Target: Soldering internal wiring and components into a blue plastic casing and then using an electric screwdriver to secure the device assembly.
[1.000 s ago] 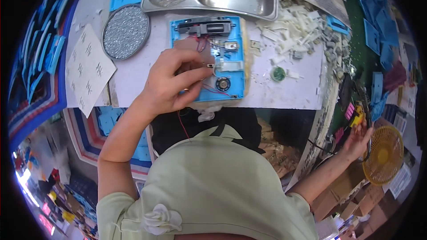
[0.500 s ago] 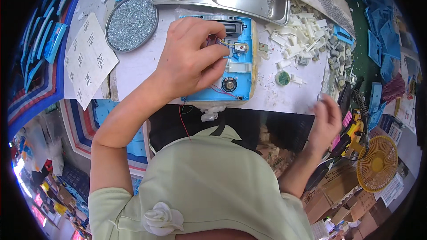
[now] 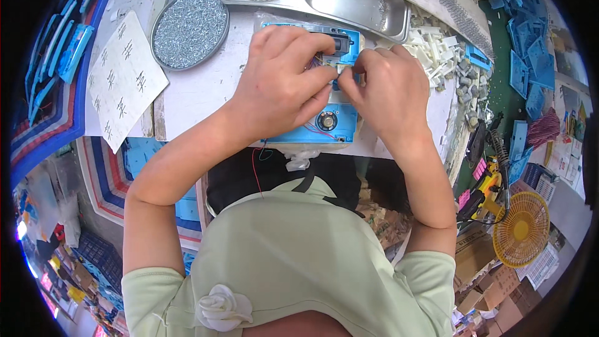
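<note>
Both left hand (image 3: 282, 82) and right hand (image 3: 392, 92) are curled into near-pinches — anything gripped cannot be told | blue casing (image 3: 346, 117) is placed upper centre of frame — apparently for two-handed reach

Partly hidden from me
My left hand (image 3: 277, 81) and right hand (image 3: 394, 90) cover part of the blue casing (image 3: 345, 122); the top edge crops the steel tray (image 3: 347, 6).

White table (image 3: 193, 97) beneath blue casing (image 3: 345, 117), round dish (image 3: 182, 68), steel tray (image 3: 352, 7), paper (image 3: 125, 81), white plastic parts (image 3: 432, 48).
</note>
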A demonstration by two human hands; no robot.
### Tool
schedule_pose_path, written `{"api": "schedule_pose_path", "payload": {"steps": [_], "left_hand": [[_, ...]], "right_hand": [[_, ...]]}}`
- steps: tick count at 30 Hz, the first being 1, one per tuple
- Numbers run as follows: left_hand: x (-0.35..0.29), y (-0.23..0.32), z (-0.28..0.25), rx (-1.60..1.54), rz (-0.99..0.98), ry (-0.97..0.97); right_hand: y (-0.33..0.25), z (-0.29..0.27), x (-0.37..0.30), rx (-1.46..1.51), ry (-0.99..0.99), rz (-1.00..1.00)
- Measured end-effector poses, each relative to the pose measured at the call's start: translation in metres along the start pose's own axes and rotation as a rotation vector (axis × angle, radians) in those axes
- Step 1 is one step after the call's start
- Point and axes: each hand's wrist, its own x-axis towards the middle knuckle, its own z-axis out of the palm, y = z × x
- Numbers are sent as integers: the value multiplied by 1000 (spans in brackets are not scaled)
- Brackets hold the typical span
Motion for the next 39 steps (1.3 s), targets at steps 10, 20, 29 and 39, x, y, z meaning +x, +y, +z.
{"api": "schedule_pose_path", "payload": {"steps": [10, 20, 29, 39], "left_hand": [[-4, 3, 7, 61, -34, -62], [-7, -1, 10, 15, -53, -39], [7, -23, 6, -153, -11, -35], [5, -34, 0, -298, -152, -11]], "right_hand": [[9, -8, 12, 395, -317, 380], [32, -7, 14, 349, -356, 111], [48, 2, 10, 753, -468, 411], [21, 15, -7, 616, -142, 303]]}}
